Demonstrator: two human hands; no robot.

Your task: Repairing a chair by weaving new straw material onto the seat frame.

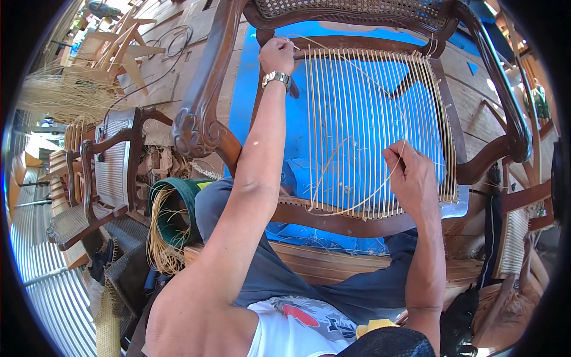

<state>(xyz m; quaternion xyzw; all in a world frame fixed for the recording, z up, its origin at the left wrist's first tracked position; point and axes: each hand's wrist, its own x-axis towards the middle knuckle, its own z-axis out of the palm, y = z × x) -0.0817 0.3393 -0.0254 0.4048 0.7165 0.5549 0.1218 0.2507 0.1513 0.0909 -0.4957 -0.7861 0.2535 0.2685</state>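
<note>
A dark carved wooden armchair stands before me, its open seat strung with many parallel cane strands running from back rail to front rail. My left hand is at the seat's back left corner, fingers pinched around what looks like a thin cane strand near the rail. From there a loose cane strand curves over the seat to my right hand. That hand is closed, thumb and fingers pinching the strand above the right part of the seat. The strand's tail loops toward the front rail.
A blue sheet lies under the chair. Left of my knee, a green bucket holds coiled cane. Another caned chair stands at the left, near a bundle of loose fibres. The woven chair back rises at the far side.
</note>
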